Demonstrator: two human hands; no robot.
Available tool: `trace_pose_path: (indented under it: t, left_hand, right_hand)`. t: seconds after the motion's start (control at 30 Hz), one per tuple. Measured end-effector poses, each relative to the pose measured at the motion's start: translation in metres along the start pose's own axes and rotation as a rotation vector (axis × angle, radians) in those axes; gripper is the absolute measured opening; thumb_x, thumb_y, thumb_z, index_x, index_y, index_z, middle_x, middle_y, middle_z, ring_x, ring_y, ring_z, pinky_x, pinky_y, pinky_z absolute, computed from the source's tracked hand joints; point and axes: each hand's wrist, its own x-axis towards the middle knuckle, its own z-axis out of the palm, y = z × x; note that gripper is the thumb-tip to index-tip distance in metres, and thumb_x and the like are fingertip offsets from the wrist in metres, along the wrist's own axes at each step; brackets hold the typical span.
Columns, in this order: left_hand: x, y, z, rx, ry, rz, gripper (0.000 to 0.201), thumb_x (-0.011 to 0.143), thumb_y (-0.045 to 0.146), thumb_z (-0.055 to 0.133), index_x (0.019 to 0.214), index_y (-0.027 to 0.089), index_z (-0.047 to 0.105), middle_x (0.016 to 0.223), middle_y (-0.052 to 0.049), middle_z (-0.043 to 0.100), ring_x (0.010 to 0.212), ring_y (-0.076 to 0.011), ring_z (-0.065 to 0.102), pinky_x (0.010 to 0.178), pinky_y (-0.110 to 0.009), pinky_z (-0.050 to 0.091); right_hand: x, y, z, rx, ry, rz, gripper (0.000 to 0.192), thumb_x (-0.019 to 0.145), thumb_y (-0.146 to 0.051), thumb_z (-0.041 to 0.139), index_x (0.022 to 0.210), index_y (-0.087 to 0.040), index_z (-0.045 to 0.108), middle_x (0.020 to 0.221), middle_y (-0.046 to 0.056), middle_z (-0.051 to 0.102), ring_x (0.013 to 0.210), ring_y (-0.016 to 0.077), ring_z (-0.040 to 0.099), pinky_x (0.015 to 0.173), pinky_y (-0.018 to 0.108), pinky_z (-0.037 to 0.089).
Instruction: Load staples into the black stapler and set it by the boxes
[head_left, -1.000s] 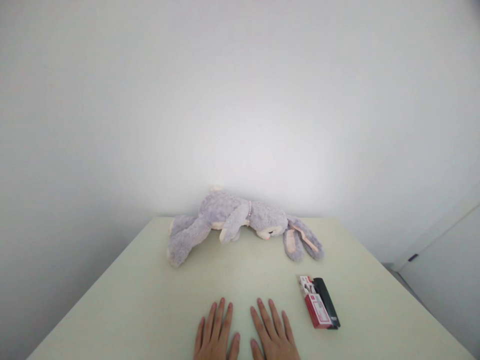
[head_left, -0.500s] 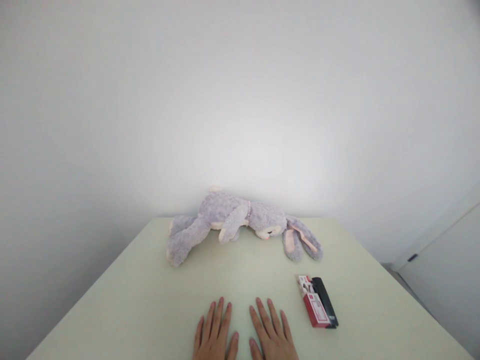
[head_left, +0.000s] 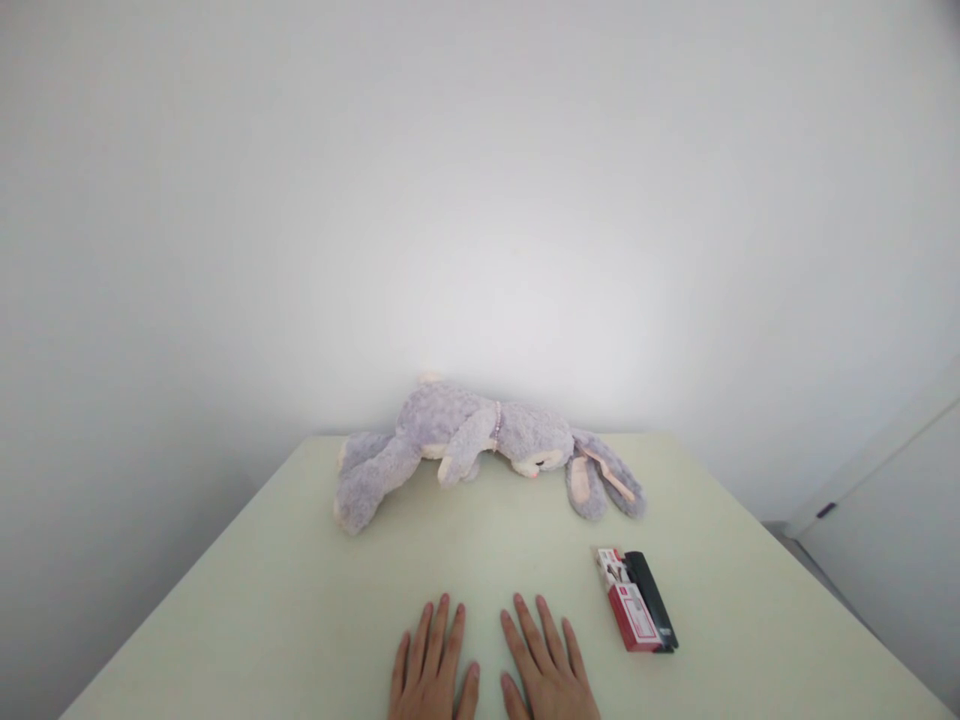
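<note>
Lying along the far edge of the pale green worktop [head_left: 285, 610], a grey plush rabbit [head_left: 465, 440] is seen on its side, legs to the left and long ears trailing to the right, close against the white wall [head_left: 480, 200]. Nearer the front edge, the left hand [head_left: 429, 675] is laid flat, palm down, fingers straight and slightly spread, its grip opened out and nothing held. Just beside it, thumbs almost meeting, the right hand [head_left: 546, 668] is laid flat in the same way, empty as well. To the right of that hand, near but apart from it, a red and white box [head_left: 625, 605] is set on the worktop, with a black bar [head_left: 652, 612] touching its right side.
</note>
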Motion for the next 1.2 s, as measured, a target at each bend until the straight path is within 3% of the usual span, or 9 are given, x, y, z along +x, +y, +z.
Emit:
trace_pose_path:
  t: [0.63,1.2]
  left_hand:
    - [-0.001,0.003,-0.003,0.022,0.013,0.009,0.059,0.101,0.046,0.039,0.157,0.038,0.021,0.165,0.000,0.027,0.150,-0.0314,0.036,0.117,-0.059,0.036]
    - [-0.001,0.007,-0.012,-0.020,0.004,-0.008,0.059,0.101,0.046,0.038,0.157,0.036,0.024,0.165,0.000,0.028,0.151,-0.0317,0.036,0.119,-0.057,0.032]
  right_hand:
    - [0.002,-0.002,-0.005,-0.037,0.020,-0.008,0.074,0.091,-0.043,0.051,0.160,-0.032,0.028,0.154,0.002,0.050,0.133,0.0347,0.056,0.107,0.052,0.034]
    - [0.003,-0.003,-0.011,-0.022,-0.085,0.005,0.076,0.093,-0.045,0.050,0.162,-0.034,0.021,0.158,0.000,0.044,0.137,0.0356,0.053,0.107,0.054,0.041]
